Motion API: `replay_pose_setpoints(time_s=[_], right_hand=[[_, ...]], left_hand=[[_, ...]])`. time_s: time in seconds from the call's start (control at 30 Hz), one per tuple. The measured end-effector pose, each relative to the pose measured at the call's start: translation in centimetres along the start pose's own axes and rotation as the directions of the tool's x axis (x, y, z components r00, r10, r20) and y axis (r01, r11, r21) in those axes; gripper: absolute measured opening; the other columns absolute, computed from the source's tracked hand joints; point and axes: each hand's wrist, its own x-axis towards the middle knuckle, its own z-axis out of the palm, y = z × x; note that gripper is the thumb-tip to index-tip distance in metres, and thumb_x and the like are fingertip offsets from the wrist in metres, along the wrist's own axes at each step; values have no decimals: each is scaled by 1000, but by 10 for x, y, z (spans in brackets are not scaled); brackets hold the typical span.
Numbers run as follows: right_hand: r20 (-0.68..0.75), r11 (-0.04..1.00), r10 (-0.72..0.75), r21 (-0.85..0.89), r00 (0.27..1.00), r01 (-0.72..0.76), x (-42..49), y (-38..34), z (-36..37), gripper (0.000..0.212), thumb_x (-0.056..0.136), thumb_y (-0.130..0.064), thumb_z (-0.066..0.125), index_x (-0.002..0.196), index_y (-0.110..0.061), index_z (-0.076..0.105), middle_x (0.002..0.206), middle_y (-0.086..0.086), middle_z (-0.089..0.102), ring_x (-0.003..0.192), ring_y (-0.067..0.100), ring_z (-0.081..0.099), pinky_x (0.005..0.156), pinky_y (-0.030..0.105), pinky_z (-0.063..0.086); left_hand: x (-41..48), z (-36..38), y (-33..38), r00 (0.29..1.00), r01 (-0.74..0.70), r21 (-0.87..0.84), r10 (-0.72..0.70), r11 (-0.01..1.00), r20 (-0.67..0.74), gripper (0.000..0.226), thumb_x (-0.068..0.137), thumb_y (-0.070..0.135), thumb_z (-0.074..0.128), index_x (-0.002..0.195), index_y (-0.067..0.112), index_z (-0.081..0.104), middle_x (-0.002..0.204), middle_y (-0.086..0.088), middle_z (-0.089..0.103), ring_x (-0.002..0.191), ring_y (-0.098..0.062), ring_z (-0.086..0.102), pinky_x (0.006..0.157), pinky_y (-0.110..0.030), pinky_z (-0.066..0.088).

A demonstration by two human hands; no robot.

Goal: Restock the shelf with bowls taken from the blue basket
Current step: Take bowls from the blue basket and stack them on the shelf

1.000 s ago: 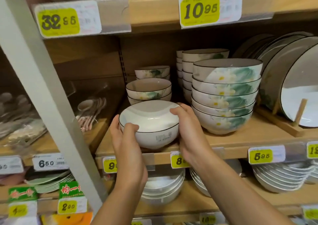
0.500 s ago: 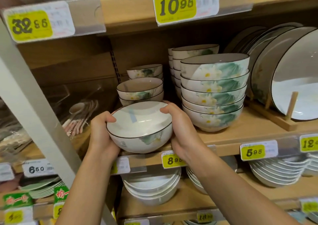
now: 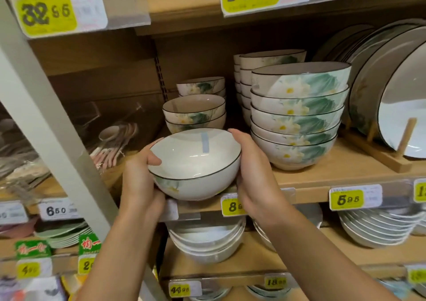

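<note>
A white bowl (image 3: 196, 164) with a dark rim and a green flower print is upright at the front edge of the wooden shelf (image 3: 334, 174). My left hand (image 3: 140, 181) grips its left side, thumb over the rim. My right hand (image 3: 253, 174) holds its right side. Just behind it sits a short stack of matching small bowls (image 3: 194, 114), with another small stack (image 3: 202, 86) further back. The blue basket is not in view.
A tall stack of larger flower bowls (image 3: 297, 116) stands right of the held bowl, with a narrower stack (image 3: 258, 70) behind. Plates (image 3: 391, 93) lean in a wooden rack at far right. A grey upright post (image 3: 46, 127) runs down the left. Lower shelves hold white bowls (image 3: 207, 240).
The bowl was upside down a second ago; both hands have turned it upright, so its inside faces up. The view has drawn closer to the shelf.
</note>
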Motion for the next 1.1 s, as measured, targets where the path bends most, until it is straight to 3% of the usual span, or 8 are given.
replay_pose_setpoints(time_s=[0.1, 0.23, 0.4, 0.57, 0.7, 0.77, 0.9, 1.1], right_hand=[[36, 994, 107, 16, 994, -108, 11, -9, 4, 25, 91, -32, 51, 88, -21, 74, 89, 1, 75, 89, 18, 68, 85, 36, 51], [14, 994, 92, 53, 996, -93, 11, -4, 8, 25, 91, -22, 49, 99, -18, 73, 101, 8, 74, 101, 26, 66, 91, 40, 50], [-53, 1000, 7, -13, 999, -8, 0, 0, 14, 31, 93, -21, 45, 118, -25, 63, 118, 4, 65, 111, 21, 61, 96, 40, 51], [-46, 995, -43, -90, 998, 39, -11, 2, 10, 29, 94, -31, 48, 120, -33, 59, 116, -13, 62, 106, 3, 57, 80, 21, 49], [11, 996, 60, -62, 998, -59, -1, -7, 12, 28, 92, -32, 49, 85, -27, 76, 94, -10, 75, 98, 8, 64, 87, 28, 50], [46, 993, 116, -42, 992, -114, 4, -6, 18, 30, 94, -34, 48, 96, -21, 75, 102, -4, 75, 104, 13, 64, 96, 34, 49], [0, 997, 83, 1, 997, -83, 6, 6, 26, 29, 96, -29, 45, 112, -19, 67, 112, 1, 71, 110, 17, 62, 103, 40, 46], [-78, 1000, -2, 0, 997, 2, 0, 7, 26, 35, 96, -27, 42, 127, -23, 58, 121, -3, 64, 112, 12, 58, 95, 33, 49]], left_hand=[[6, -2, 12, 985, 89, 76, -99, 993, 143, 42, 68, 7, 35, 61, 13, 76, 76, -3, 74, 64, -19, 71, 54, -24, 56], [0, -3, 5, 999, -33, -81, 32, 996, -11, 26, 85, 17, 48, 72, 16, 71, 72, 1, 70, 62, -14, 68, 54, -21, 54], [-42, 2, -33, 937, -308, 28, 308, 951, -162, 73, 69, 40, 63, 138, 24, 49, 113, 11, 67, 100, -6, 66, 81, -25, 53], [-18, 5, -12, 985, -71, -30, 65, 997, -162, 36, 73, 15, 44, 100, 21, 67, 85, 4, 72, 84, -23, 64, 46, -24, 47], [9, -11, 14, 992, 113, -34, -111, 993, 63, 47, 57, 14, 38, 95, 8, 66, 83, -6, 73, 76, -26, 66, 59, -26, 54], [17, -15, 19, 985, 150, -18, -148, 989, 91, 50, 56, 14, 40, 98, 5, 67, 87, -9, 73, 79, -28, 67, 67, -28, 55], [17, -13, 9, 996, 72, -115, -78, 991, -45, 20, 82, 23, 49, 79, 14, 66, 74, -3, 71, 67, -21, 68, 64, -26, 55], [4, -10, -2, 944, -172, -43, 152, 984, -293, 29, 93, 40, 49, 85, 19, 67, 71, 6, 73, 68, -10, 70, 62, -25, 51]])
